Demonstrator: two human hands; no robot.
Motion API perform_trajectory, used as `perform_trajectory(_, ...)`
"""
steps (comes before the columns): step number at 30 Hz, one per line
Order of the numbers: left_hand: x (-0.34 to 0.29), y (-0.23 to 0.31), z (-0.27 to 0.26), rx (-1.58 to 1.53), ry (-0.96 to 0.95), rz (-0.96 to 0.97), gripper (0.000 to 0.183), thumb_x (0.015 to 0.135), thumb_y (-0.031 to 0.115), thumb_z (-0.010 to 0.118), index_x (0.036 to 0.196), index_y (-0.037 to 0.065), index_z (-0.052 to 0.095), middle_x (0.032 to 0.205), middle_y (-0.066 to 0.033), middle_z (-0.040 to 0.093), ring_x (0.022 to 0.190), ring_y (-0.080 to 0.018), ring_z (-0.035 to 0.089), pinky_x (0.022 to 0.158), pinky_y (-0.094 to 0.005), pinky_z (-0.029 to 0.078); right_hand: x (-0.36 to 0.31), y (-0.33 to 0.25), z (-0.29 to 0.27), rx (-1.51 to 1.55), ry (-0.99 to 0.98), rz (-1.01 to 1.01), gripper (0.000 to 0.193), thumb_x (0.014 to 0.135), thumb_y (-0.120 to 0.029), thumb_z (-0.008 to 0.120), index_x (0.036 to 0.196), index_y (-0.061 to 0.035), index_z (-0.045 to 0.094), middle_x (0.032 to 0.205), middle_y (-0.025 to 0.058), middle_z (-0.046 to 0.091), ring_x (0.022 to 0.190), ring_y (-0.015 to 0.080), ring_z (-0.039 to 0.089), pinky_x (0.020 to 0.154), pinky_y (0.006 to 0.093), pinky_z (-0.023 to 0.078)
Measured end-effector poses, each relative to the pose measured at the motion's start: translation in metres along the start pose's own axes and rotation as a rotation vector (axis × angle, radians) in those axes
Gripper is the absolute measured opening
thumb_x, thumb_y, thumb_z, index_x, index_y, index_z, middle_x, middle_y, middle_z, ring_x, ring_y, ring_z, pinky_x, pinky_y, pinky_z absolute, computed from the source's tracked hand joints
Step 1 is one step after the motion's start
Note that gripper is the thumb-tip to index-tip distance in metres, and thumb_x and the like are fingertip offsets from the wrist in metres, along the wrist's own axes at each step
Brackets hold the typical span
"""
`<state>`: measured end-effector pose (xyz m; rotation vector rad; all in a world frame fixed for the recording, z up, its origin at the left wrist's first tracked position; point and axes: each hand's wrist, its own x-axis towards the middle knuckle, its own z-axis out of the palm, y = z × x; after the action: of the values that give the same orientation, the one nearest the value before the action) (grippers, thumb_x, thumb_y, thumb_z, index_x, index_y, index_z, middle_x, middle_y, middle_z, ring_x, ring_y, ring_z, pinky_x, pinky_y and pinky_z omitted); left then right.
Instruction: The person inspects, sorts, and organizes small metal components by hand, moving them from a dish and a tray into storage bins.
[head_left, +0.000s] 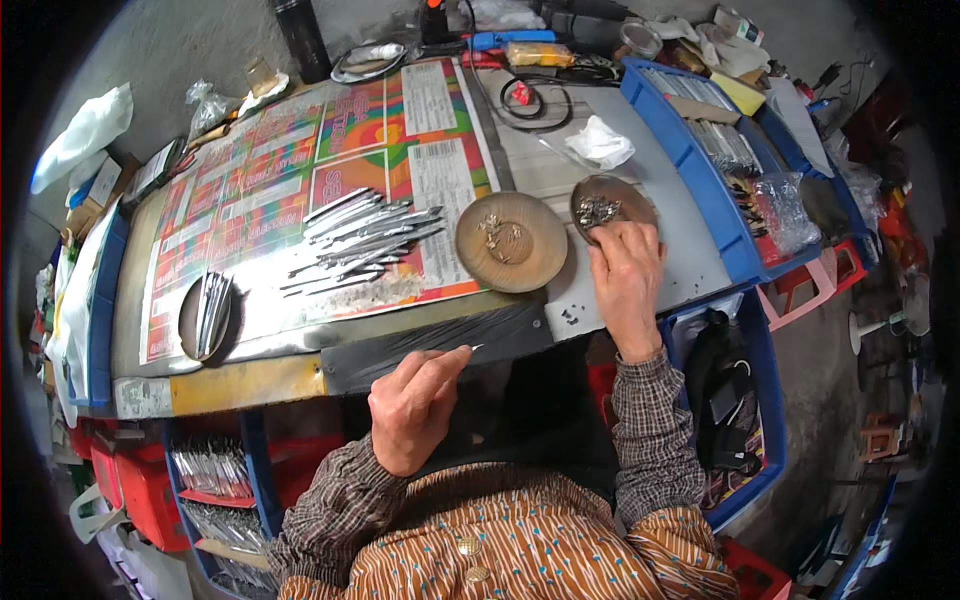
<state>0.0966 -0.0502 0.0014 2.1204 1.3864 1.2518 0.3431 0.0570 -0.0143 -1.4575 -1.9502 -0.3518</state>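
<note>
Two bare hands at the near side of a worktable [690, 240]. Left hand [412, 410]: over the near edge, fingers curled, thumb and forefinger pinching a small pale piece [477, 347]; only its tip shows. Right hand [628, 280]: at the near rim of a dark dish [637, 197], fingertips lowered toward the small metal pieces [598, 208] inside; cannot tell whether any is gripped. Just left of this dish: a wider brown bowl [546, 262] holding gold-coloured bits [493, 233]. Further left, on a printed sheet [240, 220]: loose pile of slender silvery rods [360, 240]. Near left: similar rods in a round holder [187, 328]. Far side of dark dish: crumpled white tissue [600, 143]. Right: blue tray [738, 248].
</note>
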Motion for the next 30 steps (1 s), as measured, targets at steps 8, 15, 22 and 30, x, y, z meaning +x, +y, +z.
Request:
perform_trajectory(8, -0.001, 0.005, 0.0, 0.028, 0.001, 0.056, 0.036, 0.069, -0.011, 0.061, 0.101, 0.005, 0.066, 0.084, -0.0145, 0.064, 0.07, -0.0283, 0.066, 0.06, -0.0323, 0.052, 0.0, 0.005, 0.002, 0.062, 0.043, 0.024, 0.017, 0.074, -0.007, 0.068, 0.091, -0.0066, 0.064, 0.093, 0.0054, 0.06, 0.096, 0.026, 0.052, 0.081, 0.0414, 0.039)
perform_trajectory(15, -0.011, 0.006, -0.003, 0.069, 0.082, 0.139, 0.025, 0.072, -0.009, 0.061, 0.094, 0.002, 0.065, 0.083, -0.0141, 0.065, 0.068, -0.025, 0.066, 0.06, -0.0308, 0.053, -0.012, -0.012, -0.011, 0.168, 0.094, 0.03, 0.01, 0.075, -0.004, 0.066, 0.084, -0.006, 0.061, 0.088, 0.0058, 0.06, 0.089, 0.0256, 0.055, 0.08, 0.0401, 0.04)
perform_trajectory(22, -0.014, 0.013, -0.002, 0.048, 0.136, 0.141, 0.022, 0.073, -0.009, 0.061, 0.093, 0.0, 0.065, 0.081, -0.0142, 0.064, 0.067, -0.026, 0.066, 0.061, -0.0298, 0.053, -0.032, -0.062, -0.029, 0.683, 0.084, 0.074, 0.013, 0.073, 0.006, 0.064, 0.084, 0.0002, 0.059, 0.081, 0.0102, 0.06, 0.072, 0.0237, 0.06, 0.064, 0.0314, 0.048)
perform_trajectory(30, -0.019, 0.016, -0.005, -0.455, 0.031, -0.23, 0.016, 0.084, -0.008, 0.06, 0.099, -0.003, 0.065, 0.075, -0.0016, 0.062, 0.057, -0.0053, 0.05, 0.051, -0.0193, 0.04, -0.051, -0.103, -0.038, 1.06, -0.127, 0.107, 0.013, 0.075, 0.007, 0.066, 0.086, 0.001, 0.062, 0.083, 0.0073, 0.062, 0.072, 0.0135, 0.06, 0.062, 0.0238, 0.048)
